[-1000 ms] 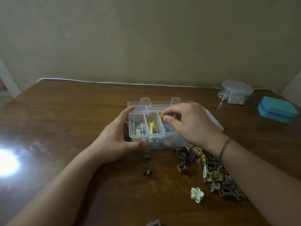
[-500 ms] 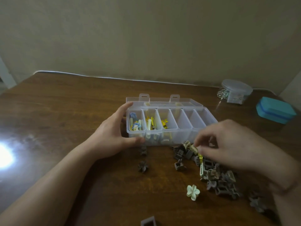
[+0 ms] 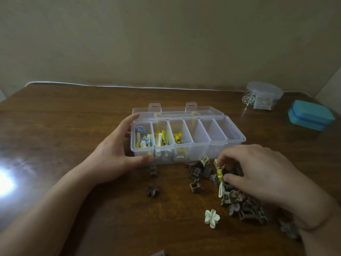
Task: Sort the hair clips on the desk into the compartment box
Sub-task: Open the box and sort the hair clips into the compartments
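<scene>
A clear plastic compartment box (image 3: 188, 137) with its hinged lid laid open behind it was seen on the dark brown wooden desk (image 3: 73, 126). Six compartments ran across it in a row. The leftmost compartment was filled with blue and pale yellow hair clips (image 3: 142, 138), the second with yellow and cream clips (image 3: 162, 137), and a small yellow clip (image 3: 178, 138) was held in the third; the three compartments to the right appeared bare. The box's left end was gripped by the left hand (image 3: 114, 159), with the fingers curled around the far corner and the thumb pressed against the front wall. A heap of brown and grey claw clips (image 3: 238, 200) was spread on the desk just in front of the box's right half. The right hand (image 3: 262, 174) was lowered onto this heap with curled fingers, and a small yellow clip (image 3: 219, 172) at the heap's near-left edge was touched by the thumb and forefinger; whether it was actually pinched could not be told. A cream flower-shaped clip (image 3: 212, 218) lay apart on the near side of the heap, and two brown clips (image 3: 152, 189) lay below the box's left end. At the far right of the desk a round clear lidded container (image 3: 263, 95) and a turquoise rectangular case (image 3: 311, 115) were placed near each other.
</scene>
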`<state>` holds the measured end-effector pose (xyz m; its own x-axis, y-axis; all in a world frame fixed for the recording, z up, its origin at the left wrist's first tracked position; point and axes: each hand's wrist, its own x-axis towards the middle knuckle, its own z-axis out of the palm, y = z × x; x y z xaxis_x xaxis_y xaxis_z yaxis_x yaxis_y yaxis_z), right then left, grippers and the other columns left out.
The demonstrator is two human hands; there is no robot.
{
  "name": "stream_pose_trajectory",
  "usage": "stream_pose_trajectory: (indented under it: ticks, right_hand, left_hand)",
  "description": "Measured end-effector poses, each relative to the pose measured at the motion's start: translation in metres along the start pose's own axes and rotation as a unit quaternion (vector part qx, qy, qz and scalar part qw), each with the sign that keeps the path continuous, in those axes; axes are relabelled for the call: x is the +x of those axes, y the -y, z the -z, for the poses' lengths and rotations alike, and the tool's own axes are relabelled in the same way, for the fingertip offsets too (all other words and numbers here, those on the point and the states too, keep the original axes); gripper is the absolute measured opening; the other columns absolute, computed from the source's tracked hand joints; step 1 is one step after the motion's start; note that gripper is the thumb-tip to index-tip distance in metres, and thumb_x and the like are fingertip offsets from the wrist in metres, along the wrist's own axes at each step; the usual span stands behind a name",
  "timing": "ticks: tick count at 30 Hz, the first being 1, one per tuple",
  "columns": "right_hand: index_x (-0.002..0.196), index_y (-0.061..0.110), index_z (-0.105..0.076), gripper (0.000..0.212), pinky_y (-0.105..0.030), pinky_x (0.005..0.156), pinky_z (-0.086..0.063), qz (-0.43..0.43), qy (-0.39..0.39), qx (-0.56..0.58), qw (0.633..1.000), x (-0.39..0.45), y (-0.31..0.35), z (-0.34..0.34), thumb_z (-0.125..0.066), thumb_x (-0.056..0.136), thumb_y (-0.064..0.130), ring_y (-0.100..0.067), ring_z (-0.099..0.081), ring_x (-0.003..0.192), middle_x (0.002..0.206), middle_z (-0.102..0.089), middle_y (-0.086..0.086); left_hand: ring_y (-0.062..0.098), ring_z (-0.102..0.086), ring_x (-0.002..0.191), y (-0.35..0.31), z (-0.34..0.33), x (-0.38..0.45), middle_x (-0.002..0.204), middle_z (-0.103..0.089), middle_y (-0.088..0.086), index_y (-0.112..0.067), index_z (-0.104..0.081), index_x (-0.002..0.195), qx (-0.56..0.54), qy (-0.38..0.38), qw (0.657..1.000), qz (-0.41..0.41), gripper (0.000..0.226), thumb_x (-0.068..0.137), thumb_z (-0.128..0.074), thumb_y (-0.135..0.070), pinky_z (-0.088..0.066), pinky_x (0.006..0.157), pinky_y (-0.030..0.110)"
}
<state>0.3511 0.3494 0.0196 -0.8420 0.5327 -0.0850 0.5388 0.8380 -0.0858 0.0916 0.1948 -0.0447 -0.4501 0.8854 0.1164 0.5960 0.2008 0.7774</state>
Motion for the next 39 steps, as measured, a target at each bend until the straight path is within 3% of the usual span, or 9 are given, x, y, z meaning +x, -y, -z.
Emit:
stream_pose_trajectory:
  ticks: [7,14,17,22,27,30,33,35,39]
  right_hand:
    - [0.124,0.051,-0.051,0.038,-0.028,0.088,-0.050,0.046,0.038,0.001,0.998,-0.004,0.002,-0.003,-0.055,0.087,0.042,0.002,-0.052,0.110,0.119,-0.056,0.029]
    - [0.115,0.045,-0.059,0.031,-0.026,0.087,-0.050,0.054,0.026,0.029,0.998,-0.002,0.001,-0.007,-0.050,0.092,0.028,0.003,-0.054,0.101,0.106,-0.061,0.026]
    - [0.101,0.041,-0.066,0.020,-0.027,0.080,-0.053,0.037,0.004,0.065,0.997,0.002,0.000,-0.009,-0.049,0.093,0.034,0.004,-0.060,0.087,0.092,-0.066,0.022]
    - [0.081,0.039,-0.069,0.019,-0.025,0.062,-0.052,0.012,-0.065,0.177,0.982,0.003,-0.009,0.001,-0.060,0.074,0.054,0.003,-0.062,0.070,0.073,-0.067,0.021]
    - [0.105,0.047,-0.053,0.037,-0.023,0.076,-0.050,0.045,0.025,0.015,0.999,0.001,0.008,-0.008,-0.062,0.074,0.065,0.004,-0.053,0.082,0.084,-0.059,0.022]
    - [0.106,0.044,-0.051,0.026,-0.021,0.071,-0.047,0.067,-0.002,0.015,0.998,0.001,0.011,-0.014,-0.063,0.083,0.047,0.001,-0.051,0.079,0.083,-0.057,0.017]
    - [0.100,0.042,-0.055,0.021,-0.026,0.068,-0.052,0.073,0.007,0.072,0.995,0.000,0.003,-0.012,-0.064,0.083,0.033,-0.003,-0.057,0.078,0.083,-0.060,0.015]
    - [0.090,0.040,-0.059,0.019,-0.031,0.065,-0.055,0.073,0.002,0.174,0.982,-0.002,-0.006,-0.003,-0.067,0.081,0.025,-0.007,-0.060,0.076,0.085,-0.061,0.014]
    - [0.075,0.029,-0.062,0.007,-0.034,0.061,-0.054,0.120,-0.101,0.350,0.923,0.000,-0.007,0.026,-0.067,0.075,0.023,-0.018,-0.060,0.071,0.081,-0.062,-0.002]
  left_hand:
    - [-0.014,-0.045,0.112,0.000,0.000,0.000,0.121,-0.040,-0.039,-0.056,-0.015,0.144,-0.003,-0.003,1.000,0.002,0.111,0.054,-0.079,-0.069,-0.040,0.090,0.018]
    - [-0.006,-0.048,0.119,0.001,-0.001,0.000,0.131,-0.044,-0.029,-0.057,-0.016,0.143,-0.010,-0.003,1.000,0.000,0.112,0.049,-0.074,-0.072,-0.042,0.097,0.026]
    - [-0.008,-0.048,0.118,0.002,-0.001,0.000,0.126,-0.045,-0.033,-0.055,-0.017,0.145,-0.010,-0.007,1.000,-0.008,0.108,0.058,-0.080,-0.067,-0.040,0.092,0.020]
    - [-0.014,-0.046,0.110,0.001,0.000,0.001,0.119,-0.041,-0.037,-0.052,-0.015,0.147,-0.006,-0.004,1.000,-0.008,0.107,0.061,-0.079,-0.053,-0.039,0.082,0.011]
    - [-0.013,-0.045,0.110,-0.001,-0.001,0.000,0.127,-0.041,-0.030,-0.052,-0.015,0.146,-0.008,-0.003,1.000,-0.004,0.107,0.060,-0.079,-0.055,-0.038,0.086,0.015]
    - [-0.014,-0.044,0.109,-0.001,0.000,-0.001,0.129,-0.040,-0.029,-0.053,-0.015,0.145,-0.006,-0.001,1.000,-0.003,0.106,0.060,-0.079,-0.054,-0.038,0.085,0.014]
    - [-0.015,-0.044,0.106,-0.002,0.000,0.000,0.120,-0.039,-0.035,-0.054,-0.014,0.145,-0.005,-0.002,1.000,-0.001,0.107,0.060,-0.079,-0.054,-0.038,0.081,0.011]
    - [-0.017,-0.044,0.104,-0.004,0.000,0.001,0.115,-0.037,-0.039,-0.052,-0.014,0.146,-0.007,-0.005,1.000,-0.001,0.108,0.060,-0.079,-0.054,-0.038,0.079,0.009]
    - [-0.015,-0.046,0.109,-0.002,0.000,-0.001,0.117,-0.040,-0.039,-0.053,-0.015,0.146,-0.013,-0.009,1.000,-0.011,0.109,0.059,-0.080,-0.055,-0.040,0.081,0.009]
